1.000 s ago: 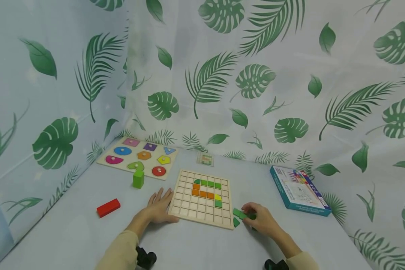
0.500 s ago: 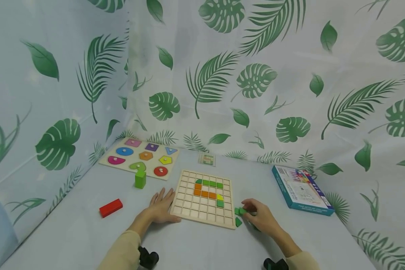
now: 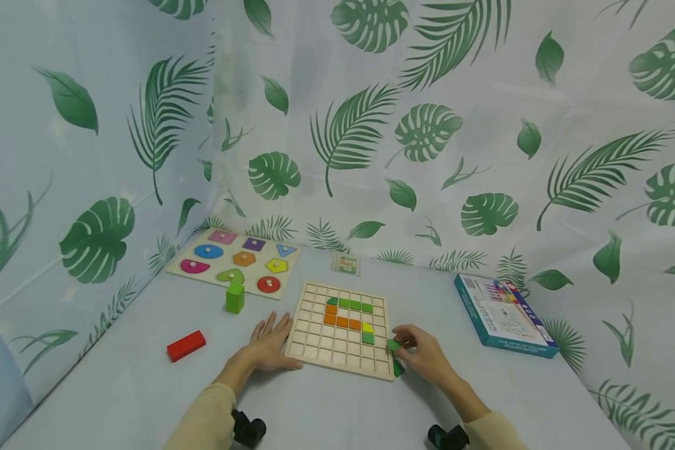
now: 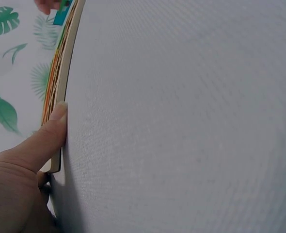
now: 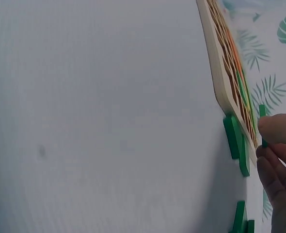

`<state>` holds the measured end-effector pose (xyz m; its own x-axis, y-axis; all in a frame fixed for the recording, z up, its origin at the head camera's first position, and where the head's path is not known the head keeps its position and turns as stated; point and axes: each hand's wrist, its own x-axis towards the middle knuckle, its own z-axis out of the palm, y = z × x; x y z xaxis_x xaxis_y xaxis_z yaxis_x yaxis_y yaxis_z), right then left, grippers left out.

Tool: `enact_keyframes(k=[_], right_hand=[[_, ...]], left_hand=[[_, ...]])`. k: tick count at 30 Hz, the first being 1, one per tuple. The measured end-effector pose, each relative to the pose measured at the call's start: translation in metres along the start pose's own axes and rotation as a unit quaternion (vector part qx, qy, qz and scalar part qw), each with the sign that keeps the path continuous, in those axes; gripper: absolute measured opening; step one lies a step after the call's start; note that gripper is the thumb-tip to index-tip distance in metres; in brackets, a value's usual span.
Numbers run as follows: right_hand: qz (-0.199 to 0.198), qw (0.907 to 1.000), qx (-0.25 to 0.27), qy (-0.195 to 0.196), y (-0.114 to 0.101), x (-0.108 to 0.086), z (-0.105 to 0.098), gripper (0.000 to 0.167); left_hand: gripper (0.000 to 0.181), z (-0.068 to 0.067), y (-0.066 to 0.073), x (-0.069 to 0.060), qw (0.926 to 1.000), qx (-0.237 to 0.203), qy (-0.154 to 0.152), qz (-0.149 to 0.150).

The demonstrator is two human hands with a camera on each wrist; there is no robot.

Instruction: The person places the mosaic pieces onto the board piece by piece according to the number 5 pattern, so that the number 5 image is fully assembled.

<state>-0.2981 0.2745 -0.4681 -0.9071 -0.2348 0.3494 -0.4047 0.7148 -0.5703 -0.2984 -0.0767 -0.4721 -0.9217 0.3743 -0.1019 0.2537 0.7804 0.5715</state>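
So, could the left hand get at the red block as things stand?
Probably yes: in the head view nothing stands between the left hand and the red block. That hand touches the gridded board, though, and would likely have to leave it first.

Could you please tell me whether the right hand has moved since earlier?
Yes, the right hand has moved leftward, closer to the wooden grid board.
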Motion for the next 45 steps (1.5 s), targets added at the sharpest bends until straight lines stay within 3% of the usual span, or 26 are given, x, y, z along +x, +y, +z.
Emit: enact_keyframes(k=[7,15,21,27,33,45], right_hand=[[-0.030,0.9993,0.019,-0.014,-0.013,0.002,0.012,0.038],[-0.039,0.9977,0.031,-0.047,-0.021,0.002,0.024,0.037],[-0.014,0.9986,0.028,-0.042,-0.026,0.004,0.030,0.037],[-0.027,0.9984,0.026,-0.041,-0.028,0.006,0.033,0.035],[-0.047,0.9976,0.017,-0.047,-0.029,0.007,0.036,0.032],[-0.040,0.9988,0.009,-0.027,-0.029,0.007,0.036,0.034]], left_hand=[[0.101,0.011,-0.010,0.009,0.9998,-0.002,0.016,0.007],[0.101,0.012,-0.010,0.008,0.9999,-0.007,0.013,0.006],[0.100,0.004,-0.003,0.001,1.0000,0.006,0.003,-0.003],[0.099,-0.005,0.007,-0.007,0.9999,0.011,-0.004,-0.008],[0.100,-0.004,0.005,-0.006,0.9999,0.011,-0.005,-0.009],[0.100,-0.001,0.002,0.002,0.9997,0.019,-0.007,-0.010]])
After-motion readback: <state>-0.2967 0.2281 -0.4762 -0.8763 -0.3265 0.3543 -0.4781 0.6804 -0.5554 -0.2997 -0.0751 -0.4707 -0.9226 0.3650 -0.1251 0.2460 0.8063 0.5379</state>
